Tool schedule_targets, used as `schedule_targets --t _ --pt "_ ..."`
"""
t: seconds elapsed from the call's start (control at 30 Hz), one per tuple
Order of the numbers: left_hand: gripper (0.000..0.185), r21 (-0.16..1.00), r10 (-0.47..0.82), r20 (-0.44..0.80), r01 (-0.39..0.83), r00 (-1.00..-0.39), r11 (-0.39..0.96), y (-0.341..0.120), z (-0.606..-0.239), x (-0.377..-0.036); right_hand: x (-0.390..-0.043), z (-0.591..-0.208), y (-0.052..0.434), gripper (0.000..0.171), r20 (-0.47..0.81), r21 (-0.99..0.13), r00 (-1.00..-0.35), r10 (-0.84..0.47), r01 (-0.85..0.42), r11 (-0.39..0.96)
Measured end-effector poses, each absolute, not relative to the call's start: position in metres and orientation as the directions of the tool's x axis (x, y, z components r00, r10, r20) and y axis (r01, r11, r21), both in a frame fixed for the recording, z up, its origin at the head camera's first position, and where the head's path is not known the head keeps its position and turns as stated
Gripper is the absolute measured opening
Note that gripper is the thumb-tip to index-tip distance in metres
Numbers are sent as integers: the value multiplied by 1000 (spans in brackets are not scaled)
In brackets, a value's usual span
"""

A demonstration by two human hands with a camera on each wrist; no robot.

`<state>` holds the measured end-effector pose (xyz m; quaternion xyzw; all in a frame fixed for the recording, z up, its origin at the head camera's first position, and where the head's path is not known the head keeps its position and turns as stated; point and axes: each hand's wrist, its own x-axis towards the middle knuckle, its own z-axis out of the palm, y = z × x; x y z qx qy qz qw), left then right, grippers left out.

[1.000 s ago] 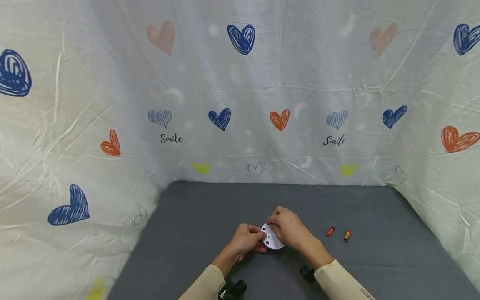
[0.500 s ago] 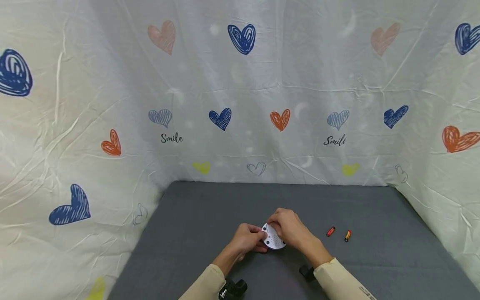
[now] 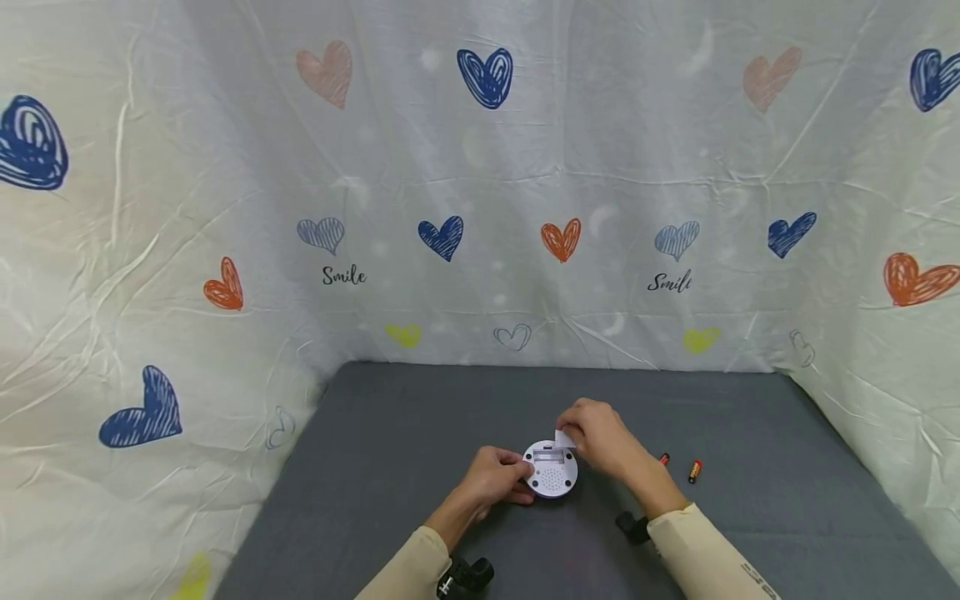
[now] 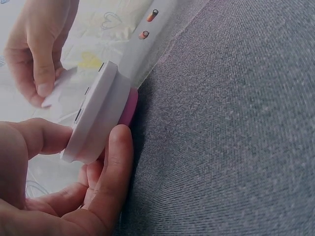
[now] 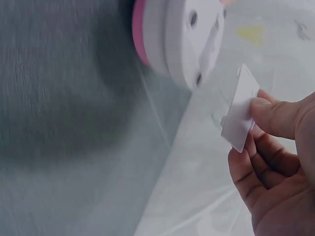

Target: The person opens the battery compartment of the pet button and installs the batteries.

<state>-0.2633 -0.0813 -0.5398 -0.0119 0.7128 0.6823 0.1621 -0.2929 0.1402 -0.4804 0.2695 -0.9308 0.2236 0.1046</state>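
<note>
A round white device (image 3: 553,483) with dark feet, small holes and an exposed battery compartment (image 3: 550,456) lies face down on the grey cloth. Its pink lower edge (image 4: 129,105) shows in the left wrist view. My left hand (image 3: 495,479) grips the device's left rim between thumb and fingers. Up and to the right of it, my right hand (image 3: 600,433) pinches a thin white battery cover (image 5: 240,110), held clear of the device. Two small batteries lie to the right: a red one (image 3: 664,459), partly hidden by my right wrist, and an orange-and-black one (image 3: 695,472).
The grey cloth-covered table (image 3: 420,408) spreads around the hands. A pale curtain (image 3: 480,167) printed with hearts hangs behind the table and along both sides. Black wrist cameras (image 3: 467,577) sit below the forearms.
My right hand has lifted the battery cover off the device and moved up and right, uncovering the compartment. The left hand has stayed in place on the rim.
</note>
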Motion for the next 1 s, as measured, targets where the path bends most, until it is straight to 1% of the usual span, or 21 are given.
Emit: schedule_targets --t 0.17,0.4,0.57,0.73,1.0 --pt "26 968 207 -250 -243 -946 61 -81 -541 -263 -297 -469 165 16 316 -325 -832 -455 -546 772" --pt "24 968 210 -252 -245 -945 58 -82 -541 -263 -299 -463 209 18 292 -332 -856 -427 -510 794" --pt "23 967 209 -253 -246 -945 62 -82 -542 -262 -293 -461 241 16 224 -349 -881 -417 -472 810" --pt "22 966 201 -257 -249 -945 65 -81 -541 -263 -289 -461 272 13 153 -342 -902 -403 -431 835" --pt "21 965 201 -261 -252 -944 70 -81 -540 -265 -282 -466 312 14 113 -312 -931 -348 -366 877"
